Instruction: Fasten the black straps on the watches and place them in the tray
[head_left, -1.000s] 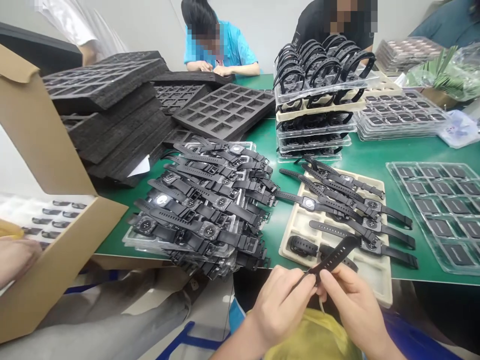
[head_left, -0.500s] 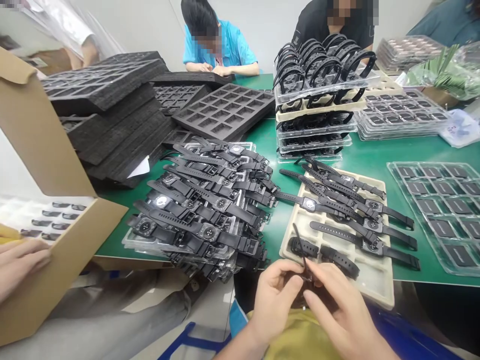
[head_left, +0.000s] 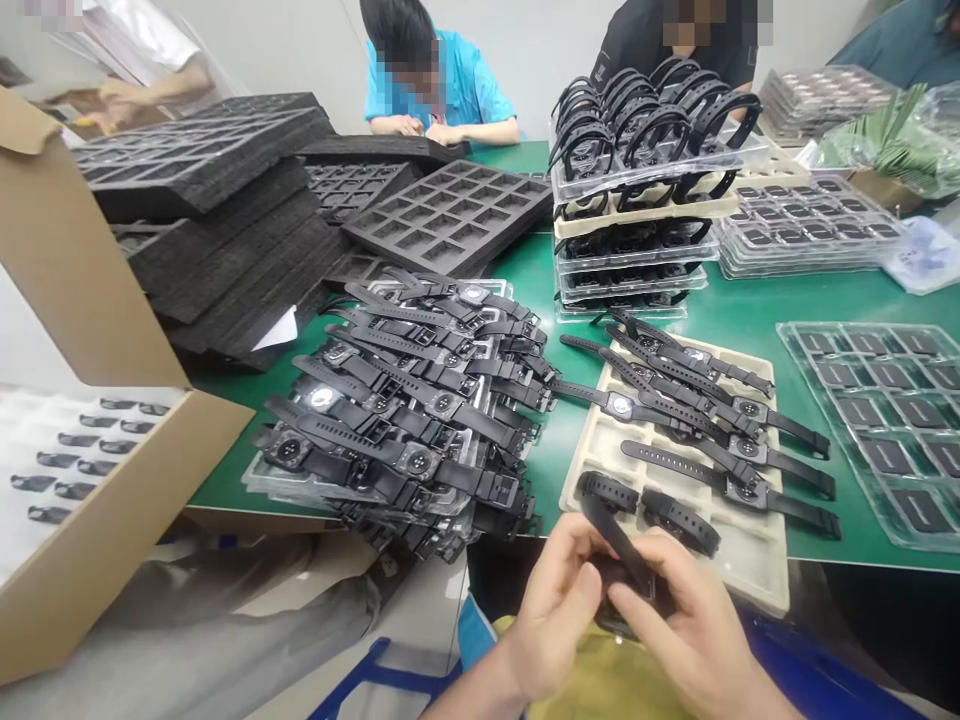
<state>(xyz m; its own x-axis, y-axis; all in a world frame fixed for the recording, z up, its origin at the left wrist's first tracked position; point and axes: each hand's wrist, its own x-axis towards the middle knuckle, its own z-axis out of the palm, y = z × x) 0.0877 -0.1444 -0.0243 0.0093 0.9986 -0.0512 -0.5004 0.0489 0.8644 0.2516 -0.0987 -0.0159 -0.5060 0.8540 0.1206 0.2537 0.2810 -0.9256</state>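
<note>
Between my two hands, low in the view, is a black smartwatch (head_left: 616,540) with its strap sticking up and away from me. My left hand (head_left: 559,605) grips it from the left, thumb bent inward. From the other side my right hand (head_left: 686,620) closes on the watch body, its thumb across the front. Just beyond them stands a cream tray (head_left: 757,570). Two watches with looped straps (head_left: 679,520) sit in its near compartments. Several flat-lying watches (head_left: 742,450) are piled across its far part. Fingers hide much of the held watch.
Left of the tray lies a big heap of watches (head_left: 420,420) on clear trays. Black foam trays (head_left: 450,220) stack behind. Filled trays (head_left: 645,220) tower at the back. A clear tray of dark pieces (head_left: 889,410) lies right; an open carton (head_left: 97,250) stands left. Co-workers sit opposite.
The watch has turned in my hands, so its strap now shows broad side instead of thin edge. The other person's hand at the carton on the left has gone from there.
</note>
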